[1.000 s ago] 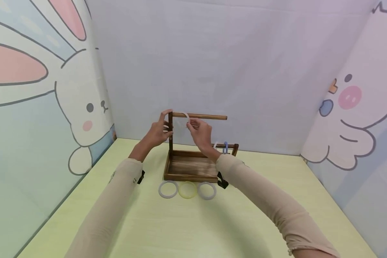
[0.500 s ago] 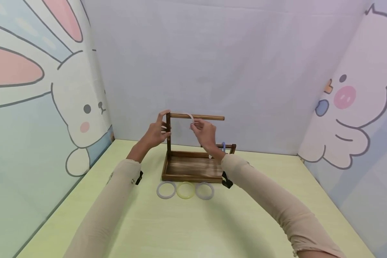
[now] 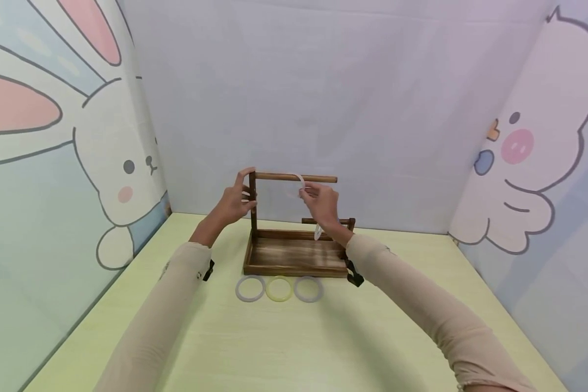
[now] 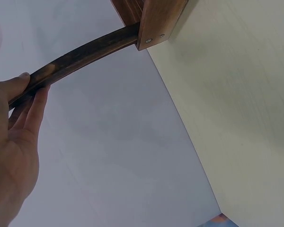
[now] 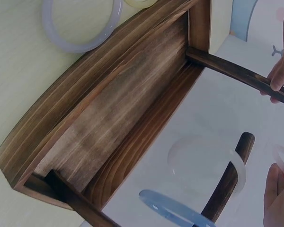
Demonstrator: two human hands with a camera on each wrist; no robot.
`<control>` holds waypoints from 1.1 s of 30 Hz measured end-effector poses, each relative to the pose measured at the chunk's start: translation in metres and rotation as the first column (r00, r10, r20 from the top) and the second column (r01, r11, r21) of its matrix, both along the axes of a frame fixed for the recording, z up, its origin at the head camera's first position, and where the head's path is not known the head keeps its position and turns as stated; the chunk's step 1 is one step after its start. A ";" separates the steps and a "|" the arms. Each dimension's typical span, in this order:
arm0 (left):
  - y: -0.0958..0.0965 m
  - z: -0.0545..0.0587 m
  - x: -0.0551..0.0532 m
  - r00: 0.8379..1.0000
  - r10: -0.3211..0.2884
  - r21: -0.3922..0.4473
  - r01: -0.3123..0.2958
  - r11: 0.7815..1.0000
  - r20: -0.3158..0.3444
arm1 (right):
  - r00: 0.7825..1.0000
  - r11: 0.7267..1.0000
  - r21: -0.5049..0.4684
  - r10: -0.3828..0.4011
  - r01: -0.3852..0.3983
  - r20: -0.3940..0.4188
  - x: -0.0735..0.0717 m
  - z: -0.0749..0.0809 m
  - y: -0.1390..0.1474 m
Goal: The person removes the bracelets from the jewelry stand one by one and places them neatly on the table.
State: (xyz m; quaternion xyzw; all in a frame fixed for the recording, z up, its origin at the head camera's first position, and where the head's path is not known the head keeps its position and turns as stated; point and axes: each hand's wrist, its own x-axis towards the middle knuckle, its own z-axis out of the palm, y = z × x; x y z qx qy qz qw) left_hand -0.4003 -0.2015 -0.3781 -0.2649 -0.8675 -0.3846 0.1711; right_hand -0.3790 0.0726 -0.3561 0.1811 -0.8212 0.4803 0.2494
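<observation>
My left hand (image 3: 234, 202) grips the dark upright post (image 4: 85, 53) of a wooden rack near its top. One of its fingers lies over the post's upper end. With thumb and fingers, my right hand (image 3: 323, 202) pinches a whitish translucent bangle (image 3: 301, 181). That bangle is around the upper wooden bar (image 3: 274, 176), roughly midway along it. On the lower bar (image 5: 222, 194) hang another whitish bangle (image 5: 241, 175) and a blue bangle (image 5: 170, 208). My right wrist hides the blue one in the head view.
The rack's shallow wooden tray (image 3: 294, 270) stands on the pale yellow table (image 3: 255, 343). In front of it lie a lavender bangle (image 3: 237, 293), a yellow bangle (image 3: 279, 300) and a second lavender bangle (image 3: 308, 300). A pale cloth wall (image 3: 372, 109) rises close behind.
My right hand has moved right along the upper bar with the pinched bangle, towards the bar's free end. The left hand keeps its hold on the post. The head view has shifted slightly.
</observation>
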 end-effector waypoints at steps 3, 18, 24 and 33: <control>-0.001 0.000 0.000 1.000 0.005 -0.004 -0.005 1.000 0.003 | 1.000 1.000 -0.004 -0.006 0.006 0.001 0.001 0.000 0.007; 0.001 0.002 0.002 1.000 0.002 -0.004 -0.002 1.000 0.010 | 0.998 0.998 0.007 -0.060 0.060 0.024 0.004 0.002 0.047; 0.001 0.000 0.002 1.000 0.007 0.007 -0.007 1.000 0.031 | 0.998 0.999 -0.030 -0.043 0.045 0.055 0.007 0.003 0.055; 0.003 0.002 0.004 1.000 0.017 -0.022 -0.017 1.000 0.022 | 0.999 0.999 -0.022 -0.023 0.024 0.046 0.008 0.004 0.074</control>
